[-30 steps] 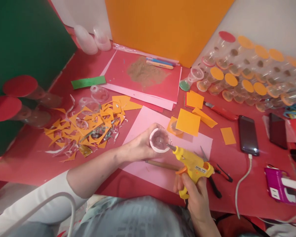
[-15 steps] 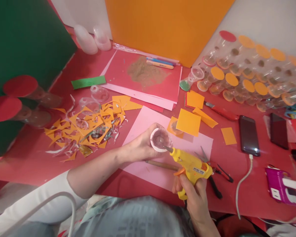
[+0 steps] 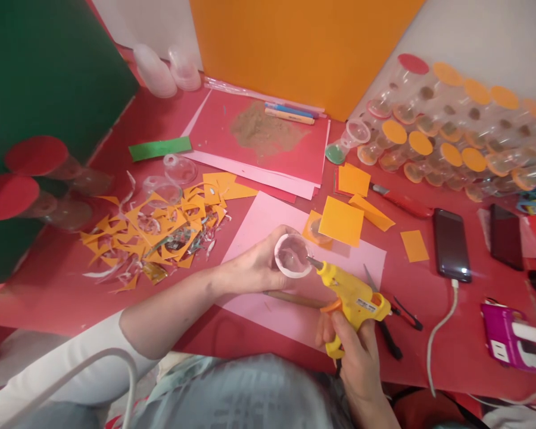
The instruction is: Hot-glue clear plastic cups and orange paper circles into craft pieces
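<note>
Head view: my right hand (image 3: 358, 353) grips a glue gun (image 3: 352, 295), aimed ten o'clock; left hand (image 3: 263, 263), a cup (image 3: 290, 255); bench (image 3: 245, 335) edge, six o'clock.

Yellow glue gun (image 3: 356, 295) (tip at cup (image 3: 291, 257))

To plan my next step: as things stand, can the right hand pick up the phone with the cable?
Probably not: the right hand is wrapped around the glue gun. Otherwise, the phone lies uncovered, with its cable attached.
</note>
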The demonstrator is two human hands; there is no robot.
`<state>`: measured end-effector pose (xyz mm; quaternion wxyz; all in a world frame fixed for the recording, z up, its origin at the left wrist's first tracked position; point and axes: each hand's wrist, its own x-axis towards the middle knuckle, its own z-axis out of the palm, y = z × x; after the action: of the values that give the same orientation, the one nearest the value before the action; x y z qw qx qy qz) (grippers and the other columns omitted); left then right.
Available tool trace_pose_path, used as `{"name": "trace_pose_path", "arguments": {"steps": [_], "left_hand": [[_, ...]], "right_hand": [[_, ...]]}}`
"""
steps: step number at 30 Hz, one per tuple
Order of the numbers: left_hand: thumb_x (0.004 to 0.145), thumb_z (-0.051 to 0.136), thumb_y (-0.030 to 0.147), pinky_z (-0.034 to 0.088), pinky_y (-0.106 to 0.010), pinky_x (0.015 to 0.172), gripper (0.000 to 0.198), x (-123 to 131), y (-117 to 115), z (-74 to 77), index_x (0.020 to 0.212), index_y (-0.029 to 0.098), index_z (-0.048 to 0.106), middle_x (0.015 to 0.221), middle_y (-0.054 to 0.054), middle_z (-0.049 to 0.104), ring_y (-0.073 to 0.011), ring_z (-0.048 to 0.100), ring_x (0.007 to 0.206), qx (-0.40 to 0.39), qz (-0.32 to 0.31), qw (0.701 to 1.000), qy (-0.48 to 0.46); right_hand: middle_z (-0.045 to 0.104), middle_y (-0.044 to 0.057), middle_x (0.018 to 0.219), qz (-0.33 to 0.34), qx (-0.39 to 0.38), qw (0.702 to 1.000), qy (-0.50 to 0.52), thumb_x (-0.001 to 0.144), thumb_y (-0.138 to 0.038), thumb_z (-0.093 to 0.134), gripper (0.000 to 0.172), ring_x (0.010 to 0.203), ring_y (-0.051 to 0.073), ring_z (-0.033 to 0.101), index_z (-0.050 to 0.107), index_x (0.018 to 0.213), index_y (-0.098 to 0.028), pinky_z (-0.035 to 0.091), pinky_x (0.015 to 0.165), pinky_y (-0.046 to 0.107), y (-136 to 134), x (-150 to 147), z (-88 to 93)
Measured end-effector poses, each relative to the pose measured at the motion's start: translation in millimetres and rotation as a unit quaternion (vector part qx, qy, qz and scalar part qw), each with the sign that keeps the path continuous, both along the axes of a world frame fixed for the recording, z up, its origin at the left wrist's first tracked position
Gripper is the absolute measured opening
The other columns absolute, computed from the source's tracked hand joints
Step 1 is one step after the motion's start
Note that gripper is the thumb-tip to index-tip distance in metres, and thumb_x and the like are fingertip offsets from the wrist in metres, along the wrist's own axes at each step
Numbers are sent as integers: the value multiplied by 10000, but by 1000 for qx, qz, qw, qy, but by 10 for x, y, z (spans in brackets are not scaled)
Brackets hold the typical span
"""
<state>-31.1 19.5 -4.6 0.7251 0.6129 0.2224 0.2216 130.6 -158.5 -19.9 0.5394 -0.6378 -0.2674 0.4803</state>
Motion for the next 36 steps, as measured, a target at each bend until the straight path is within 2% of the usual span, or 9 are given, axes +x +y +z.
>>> {"name": "trace_pose_path", "arguments": {"steps": [3, 5, 9, 14, 17, 23, 27, 32, 36], "left_hand": [[765, 740, 260, 518, -356, 845, 408, -16, 9, -6, 1111, 204, 532, 1109, -74, 618, -227, 616, 1026, 0, -15, 1000, -4], [789, 722, 251, 509, -349, 859, 392, -18, 8, -16, 1129, 198, 533, 1113, -72, 608, -210, 611, 1008, -1, -10, 1000, -11], [842, 706, 278, 489, -310, 824, 322, -9, 1, -28, 1104, 191, 541, 1069, -55, 592, -177, 592, 933, -5, 0, 1000, -20], [858, 701, 291, 473, -312, 831, 296, -9, -2, -8, 1089, 188, 548, 1102, -66, 586, -182, 582, 959, 6, -7, 1000, -13], [854, 696, 292, 472, -318, 836, 298, -9, -7, -1, 1081, 190, 532, 1088, -61, 578, -184, 582, 967, -12, -2, 1000, -27], [857, 712, 302, 467, -287, 770, 293, 3, -10, 2, 1062, 200, 530, 1050, -44, 578, -155, 570, 880, -7, 20, 999, -28], [850, 714, 295, 481, -290, 781, 295, 16, -16, -8, 1062, 195, 534, 1042, -44, 590, -160, 595, 896, 7, 28, 999, -25], [817, 749, 281, 509, -305, 772, 348, 11, -39, -75, 1052, 198, 507, 1098, -65, 648, -191, 649, 947, -8, 17, 1000, 6], [805, 761, 266, 499, -270, 713, 338, 19, -41, -90, 1002, 198, 495, 1065, -59, 678, -158, 645, 873, -7, 28, 1000, -7]], "right_hand": [[566, -4, 472, -1, -1, 1000, -4, 920, -482, 681, 462, 399, 135, 549, 605, 560, -202, 488, 430, 256, 4, 3, -4], [581, 0, 474, 0, 5, 1000, -12, 927, -471, 676, 464, 406, 139, 566, 602, 556, -202, 499, 442, 256, -1, -6, 1], [603, 4, 485, 20, 18, 999, -24, 937, -417, 686, 439, 445, 149, 618, 616, 562, -200, 518, 467, 247, -15, -25, 10], [578, -8, 480, -6, 15, 1000, -15, 942, -459, 671, 465, 411, 138, 583, 614, 560, -199, 517, 446, 253, -25, -26, -25], [595, -4, 491, 1, 16, 1000, -17, 937, -426, 687, 432, 428, 143, 599, 621, 576, -198, 531, 461, 256, -40, -24, -42], [604, 1, 492, 0, 23, 999, -27, 943, -441, 676, 449, 431, 143, 603, 616, 572, -197, 526, 457, 250, -55, -20, -29], [605, 0, 499, 7, 16, 999, -34, 934, -430, 692, 424, 449, 149, 615, 622, 586, -197, 538, 470, 253, -33, -18, -26], [583, -5, 481, -18, 16, 999, -26, 927, -460, 689, 459, 405, 132, 560, 598, 559, -201, 516, 440, 251, -12, -24, -48], [579, -8, 484, -6, 15, 1000, -26, 931, -445, 685, 442, 409, 131, 556, 611, 570, -200, 521, 448, 255, -20, -43, -29]]}}
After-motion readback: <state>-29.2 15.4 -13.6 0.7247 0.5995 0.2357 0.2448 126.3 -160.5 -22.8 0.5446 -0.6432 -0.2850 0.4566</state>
